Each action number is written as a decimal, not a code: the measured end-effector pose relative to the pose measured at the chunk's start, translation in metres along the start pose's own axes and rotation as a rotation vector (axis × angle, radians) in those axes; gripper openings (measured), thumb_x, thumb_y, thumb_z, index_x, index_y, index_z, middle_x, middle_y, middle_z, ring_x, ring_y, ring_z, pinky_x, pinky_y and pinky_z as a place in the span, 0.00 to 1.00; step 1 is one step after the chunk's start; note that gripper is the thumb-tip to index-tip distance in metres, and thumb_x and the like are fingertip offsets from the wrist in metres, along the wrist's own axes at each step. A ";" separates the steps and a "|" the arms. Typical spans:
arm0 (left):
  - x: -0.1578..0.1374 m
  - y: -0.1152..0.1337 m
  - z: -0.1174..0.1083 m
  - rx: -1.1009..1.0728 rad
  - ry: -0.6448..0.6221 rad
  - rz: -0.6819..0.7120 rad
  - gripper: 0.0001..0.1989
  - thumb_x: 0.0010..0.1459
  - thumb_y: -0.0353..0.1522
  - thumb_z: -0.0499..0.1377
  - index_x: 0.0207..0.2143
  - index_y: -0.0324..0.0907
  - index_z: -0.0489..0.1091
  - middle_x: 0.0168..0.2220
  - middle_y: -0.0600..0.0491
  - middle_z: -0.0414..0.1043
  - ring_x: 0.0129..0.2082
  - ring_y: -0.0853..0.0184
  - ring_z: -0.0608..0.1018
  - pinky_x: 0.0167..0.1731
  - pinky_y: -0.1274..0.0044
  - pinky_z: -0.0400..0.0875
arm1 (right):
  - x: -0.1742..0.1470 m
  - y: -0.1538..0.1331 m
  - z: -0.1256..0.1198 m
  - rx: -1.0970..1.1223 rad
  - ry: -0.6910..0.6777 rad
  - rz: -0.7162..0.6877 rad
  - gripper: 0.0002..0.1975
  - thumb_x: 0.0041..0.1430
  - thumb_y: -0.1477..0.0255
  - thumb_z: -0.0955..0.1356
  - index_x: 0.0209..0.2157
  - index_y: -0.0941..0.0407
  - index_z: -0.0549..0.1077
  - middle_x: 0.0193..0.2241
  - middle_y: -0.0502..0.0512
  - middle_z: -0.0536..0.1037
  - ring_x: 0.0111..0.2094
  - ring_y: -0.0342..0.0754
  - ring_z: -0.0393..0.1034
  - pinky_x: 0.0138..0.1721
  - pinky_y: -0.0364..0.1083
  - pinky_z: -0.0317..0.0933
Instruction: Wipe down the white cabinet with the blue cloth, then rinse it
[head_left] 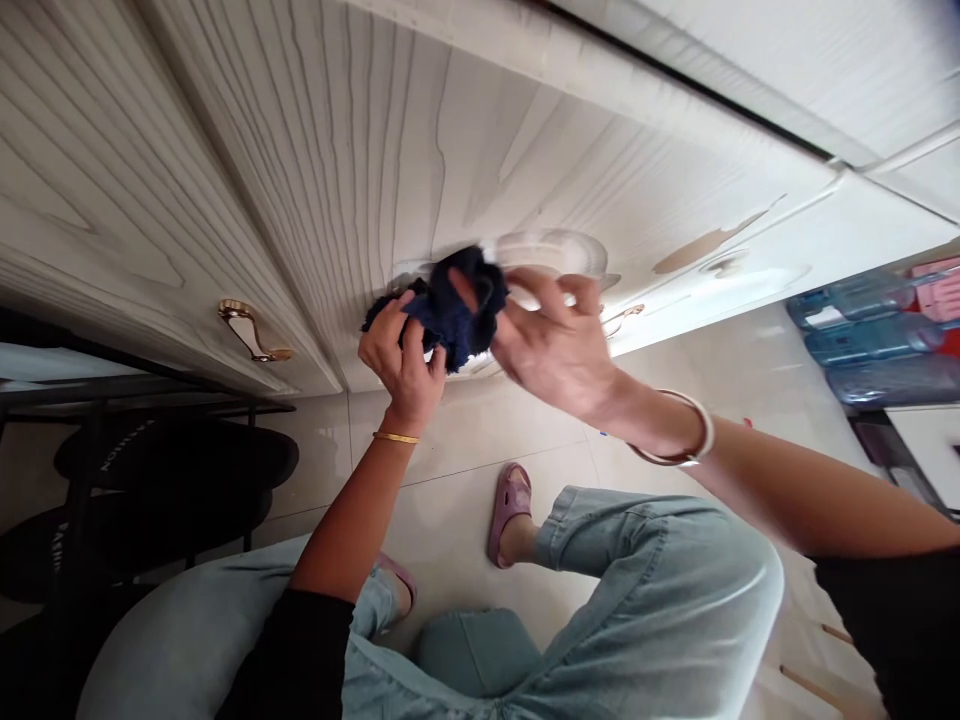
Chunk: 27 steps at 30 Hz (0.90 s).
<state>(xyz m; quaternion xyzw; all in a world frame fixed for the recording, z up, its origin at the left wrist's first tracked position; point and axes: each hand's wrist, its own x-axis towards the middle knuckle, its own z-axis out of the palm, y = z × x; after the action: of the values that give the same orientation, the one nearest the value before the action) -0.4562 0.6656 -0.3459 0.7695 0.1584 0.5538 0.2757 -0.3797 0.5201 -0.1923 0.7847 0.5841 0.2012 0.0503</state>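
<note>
A crumpled dark blue cloth (466, 305) is held between my two hands, in front of the white wood-grain cabinet door (390, 150). My left hand (403, 355) has its fingers bent over the cloth's left end. From the other side, my right hand (559, 340) grips the cloth's right part, and its fingers are blurred by motion. Part of a fingertip shows among the folds. Behind the right hand, the raised round pattern on the door is smeared. Whether the cloth touches the door I cannot tell.
Metal handles stand out at the left (253, 332) and right (624, 318). Black stools (180, 450) are at the left. Large blue water bottles (862, 325) lie at the far right. Below are tiled floor (442, 450), my bent knees and a pink sandal (510, 510).
</note>
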 end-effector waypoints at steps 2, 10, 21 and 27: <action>-0.001 0.007 0.003 -0.011 -0.022 -0.007 0.18 0.69 0.43 0.52 0.51 0.42 0.73 0.54 0.39 0.73 0.59 0.54 0.74 0.64 0.60 0.59 | -0.009 0.012 -0.007 0.009 -0.035 0.080 0.31 0.72 0.77 0.57 0.73 0.47 0.53 0.49 0.55 0.83 0.61 0.60 0.68 0.56 0.61 0.65; -0.005 0.010 0.010 -0.051 0.062 -0.084 0.13 0.67 0.38 0.54 0.50 0.43 0.69 0.51 0.42 0.70 0.53 0.58 0.74 0.54 0.65 0.67 | 0.007 0.006 -0.016 -0.096 -0.132 -0.122 0.28 0.71 0.84 0.52 0.63 0.48 0.66 0.47 0.52 0.82 0.58 0.52 0.70 0.45 0.52 0.72; -0.003 0.002 -0.008 -0.085 -0.018 -0.160 0.07 0.63 0.33 0.56 0.43 0.44 0.68 0.49 0.43 0.70 0.51 0.58 0.75 0.52 0.65 0.70 | 0.015 -0.017 0.009 0.028 -0.087 -0.135 0.21 0.71 0.83 0.56 0.52 0.53 0.74 0.52 0.55 0.80 0.57 0.52 0.65 0.47 0.53 0.65; -0.001 -0.009 -0.018 -0.100 -0.108 0.000 0.15 0.64 0.30 0.54 0.52 0.45 0.69 0.52 0.45 0.74 0.54 0.59 0.77 0.56 0.66 0.71 | -0.041 0.028 0.009 -0.069 -0.141 0.104 0.19 0.72 0.72 0.57 0.57 0.50 0.73 0.45 0.56 0.83 0.61 0.58 0.66 0.52 0.58 0.60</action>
<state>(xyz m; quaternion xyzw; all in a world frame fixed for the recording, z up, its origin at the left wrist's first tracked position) -0.4729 0.6763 -0.3479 0.7836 0.1153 0.5186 0.3221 -0.3608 0.4742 -0.2025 0.8240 0.5304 0.1678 0.1077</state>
